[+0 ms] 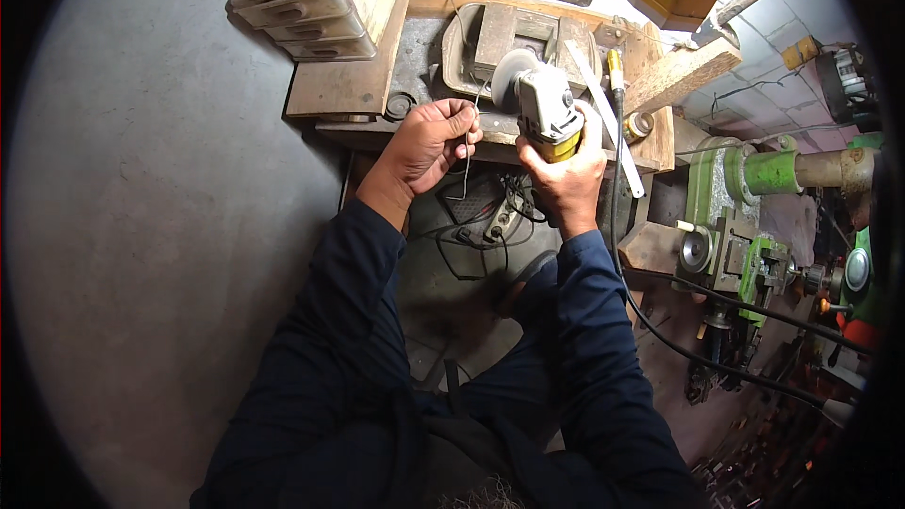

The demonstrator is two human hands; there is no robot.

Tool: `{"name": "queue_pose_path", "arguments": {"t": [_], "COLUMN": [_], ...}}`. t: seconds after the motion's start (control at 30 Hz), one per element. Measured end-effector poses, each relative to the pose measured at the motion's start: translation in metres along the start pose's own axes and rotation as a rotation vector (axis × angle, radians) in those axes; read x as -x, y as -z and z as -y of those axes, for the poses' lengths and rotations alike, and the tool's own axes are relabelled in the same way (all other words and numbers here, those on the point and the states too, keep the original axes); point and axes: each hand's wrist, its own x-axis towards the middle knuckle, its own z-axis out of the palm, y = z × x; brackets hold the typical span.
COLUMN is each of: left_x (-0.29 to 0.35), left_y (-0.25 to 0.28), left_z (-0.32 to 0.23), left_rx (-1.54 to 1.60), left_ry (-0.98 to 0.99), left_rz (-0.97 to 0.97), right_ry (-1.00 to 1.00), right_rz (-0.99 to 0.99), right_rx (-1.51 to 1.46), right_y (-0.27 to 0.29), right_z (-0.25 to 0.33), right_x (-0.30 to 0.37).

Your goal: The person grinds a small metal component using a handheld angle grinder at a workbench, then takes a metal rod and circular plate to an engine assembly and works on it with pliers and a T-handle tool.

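Just by bench edge (368, 132), left grip (429, 146) pinches bent wire (466, 172); right grip (571, 174) clasps grinder (547, 104).

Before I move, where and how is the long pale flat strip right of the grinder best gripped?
Probably pinch the strip across its faces by its near end, coming from the right: that end appears to overhang the bench, while the right hand and grinder sit close on its left.
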Motion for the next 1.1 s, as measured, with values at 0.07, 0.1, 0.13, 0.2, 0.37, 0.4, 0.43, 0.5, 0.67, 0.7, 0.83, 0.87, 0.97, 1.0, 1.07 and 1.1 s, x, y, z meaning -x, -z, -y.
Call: {"name": "queue_pose_path", "arguments": {"t": [0.07,0.1,0.13,0.2,0.37,0.4,0.43,0.5,0.67,0.7,0.83,0.87,0.97,1.0,1.07,1.1], "left_x": [0.000,0.001,0.000,-0.001,-0.002,-0.002,-0.002,-0.002,-0.003,-0.004,-0.006,-0.005,-0.002,-0.002,-0.002,-0.002], "left_y": [-0.002,-0.004,-0.007,-0.009,-0.010,-0.010,-0.011,-0.014,-0.013,-0.010,-0.005,-0.006,-0.012,-0.013,-0.015,-0.016], "left_z": [0.000,0.001,0.002,0.003,0.006,0.006,0.006,0.006,0.008,0.009,0.009,0.008,0.003,0.001,-0.002,-0.003], "left_rx": [-0.045,-0.044,-0.059,-0.075,-0.138,-0.138,-0.166,-0.193,-0.403,-0.404,-0.787,-0.962,-1.193,-1.194,-1.351,-1.351], "left_ry": [-0.013,-0.014,-0.027,-0.040,-0.073,-0.073,-0.087,-0.102,-0.203,-0.204,-0.382,-0.493,-0.642,-0.642,-0.801,-0.800], "left_rz": [-0.028,-0.027,-0.064,-0.101,-0.123,-0.123,-0.129,-0.134,-0.225,-0.226,-0.320,-0.343,-0.396,-0.397,-0.394,-0.394], "right_ry": [0.019,0.020,0.024,0.028,0.056,0.056,0.060,0.064,0.050,0.051,0.044,0.048,0.056,0.056,0.057,0.056], "right_rz": [0.004,0.005,0.000,-0.005,-0.007,-0.007,-0.006,-0.006,-0.008,-0.007,0.000,0.005,0.007,0.008,0.009,0.009], "right_rx": [0.020,0.021,0.013,0.005,0.015,0.014,0.025,0.036,0.020,0.019,0.011,0.012,0.017,0.016,0.017,0.017], "right_y": [0.000,-0.001,-0.001,-0.002,-0.002,-0.002,-0.002,-0.001,-0.001,-0.001,-0.001,-0.001,-0.001,-0.001,-0.001,-0.001], "right_z": [-0.001,-0.001,-0.001,-0.003,-0.005,-0.006,-0.007,-0.007,-0.003,-0.003,-0.006,-0.007,-0.008,-0.008,-0.007,-0.006], "right_x": [0.000,0.000,0.000,0.000,-0.001,-0.001,-0.001,-0.001,-0.001,-0.001,0.000,0.000,-0.001,-0.001,-0.001,0.000]}}
